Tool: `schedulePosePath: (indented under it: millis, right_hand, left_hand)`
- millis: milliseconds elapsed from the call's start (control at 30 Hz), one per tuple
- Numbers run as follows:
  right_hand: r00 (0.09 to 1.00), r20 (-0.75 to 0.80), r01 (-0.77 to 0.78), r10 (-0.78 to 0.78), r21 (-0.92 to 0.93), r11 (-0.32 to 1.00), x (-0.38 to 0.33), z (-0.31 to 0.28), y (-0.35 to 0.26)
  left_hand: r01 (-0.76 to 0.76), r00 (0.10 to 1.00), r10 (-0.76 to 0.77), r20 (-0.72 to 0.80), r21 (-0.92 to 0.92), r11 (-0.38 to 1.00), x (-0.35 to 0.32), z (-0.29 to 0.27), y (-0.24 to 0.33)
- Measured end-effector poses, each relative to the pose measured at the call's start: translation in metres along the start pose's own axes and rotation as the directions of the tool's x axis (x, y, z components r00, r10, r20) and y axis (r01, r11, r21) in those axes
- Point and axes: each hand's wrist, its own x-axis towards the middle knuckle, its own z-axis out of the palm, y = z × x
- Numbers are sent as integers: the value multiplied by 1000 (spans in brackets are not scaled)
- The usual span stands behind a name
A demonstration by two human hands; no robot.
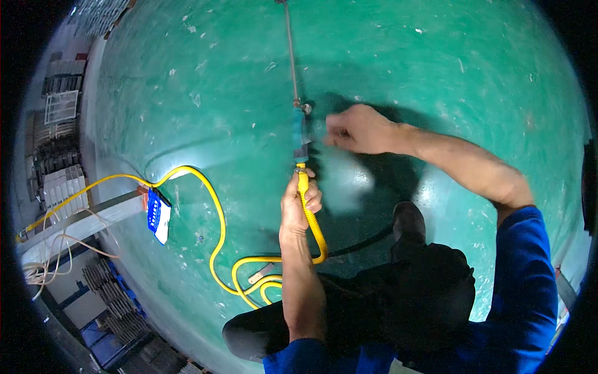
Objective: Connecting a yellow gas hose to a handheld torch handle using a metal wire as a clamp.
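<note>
My left hand [299, 202] is closed around the yellow hose [303, 182], just below where it joins a teal handle [300, 131]. From the handle a long thin metal tube [290, 53] runs away from me, with a small valve knob [307, 108] at its base; together they look like a gas torch. To the right of the handle, apart from it, is my right hand [361, 131]. Its fingers are curled in and smeared at the tips by motion, so whatever they hold, if anything, cannot be made out.
The yellow hose loops over the green floor [398, 43] and runs left across a metal beam [93, 221]. A blue and white packet [159, 216] hangs at the beam's end. Pale cable [43, 271] lies coiled at far left, near stacked racks [62, 128]. My shoe [408, 223] is below my right hand.
</note>
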Motion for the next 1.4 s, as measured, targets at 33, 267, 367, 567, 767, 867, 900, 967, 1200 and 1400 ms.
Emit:
schedulePosePath:
  millis: [33, 267, 367, 567, 767, 867, 900, 967, 1200, 1400]
  right_hand:
    - [964, -227, -117, 138, 104, 988, 8, 17, 19]
    - [802, -259, -249, 538, 673, 697, 85, 48, 42]
    - [833, -169, -189, 527, 808, 559, 99, 64, 52]
    - [750, -422, -213, 509, 574, 791, 101, 91, 65]
    - [748, -249, -173, 615, 822, 543, 83, 81, 34]
    - [767, -214, -109, 605, 886, 451, 73, 81, 45]
    - [775, -195, -67, 601, 921, 384, 69, 86, 45]
    - [792, -141, 4, 593, 974, 226, 64, 97, 45]
    - [806, -39, 121, 590, 988, -100, 63, 114, 41]
    - [803, -45, 136, 595, 985, -108, 58, 120, 48]
  left_hand:
    - [14, 999, -13, 38, -48, 999, 0, 1, -2]
    - [160, 979, -134, 155, -166, 973, -32, 10, -22]
    - [129, 988, -114, 102, -146, 981, -34, 24, -29]
    - [39, 990, -13, -138, 190, 981, -34, 62, -32]
    - [29, 955, 97, -281, 412, 911, -37, 74, -47]
    - [71, 961, 43, -273, 393, 917, -35, 76, -53]
    - [91, 963, 10, -270, 361, 928, -35, 70, -53]
    - [133, 967, -62, -248, 281, 950, -40, 60, -51]
    - [83, 968, -52, -246, 117, 990, -44, 31, -65]
    - [78, 932, 34, -361, 290, 954, -41, 46, -74]
